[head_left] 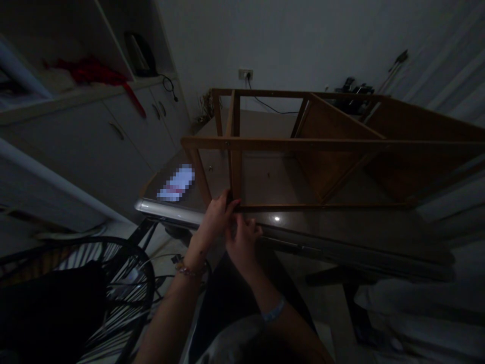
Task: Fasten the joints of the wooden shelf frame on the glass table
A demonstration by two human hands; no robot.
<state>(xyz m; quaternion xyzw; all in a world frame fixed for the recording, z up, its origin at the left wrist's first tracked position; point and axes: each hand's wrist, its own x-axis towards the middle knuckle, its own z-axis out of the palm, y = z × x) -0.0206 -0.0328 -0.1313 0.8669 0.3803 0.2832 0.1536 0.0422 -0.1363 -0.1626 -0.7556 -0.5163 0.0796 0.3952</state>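
A wooden shelf frame lies on its side on a glossy table. My left hand is closed around the foot of an upright post at the frame's near left corner. My right hand is just below and beside it, fingers curled in a pinch at the same joint. What they pinch is too small and too dark to see. A bracelet sits on my left wrist and a pale band on my right.
A flat pale card or phone lies on the table's left end. White cabinets with a red cloth on top stand left. A black wire chair is at lower left. A wall socket with a cable is behind.
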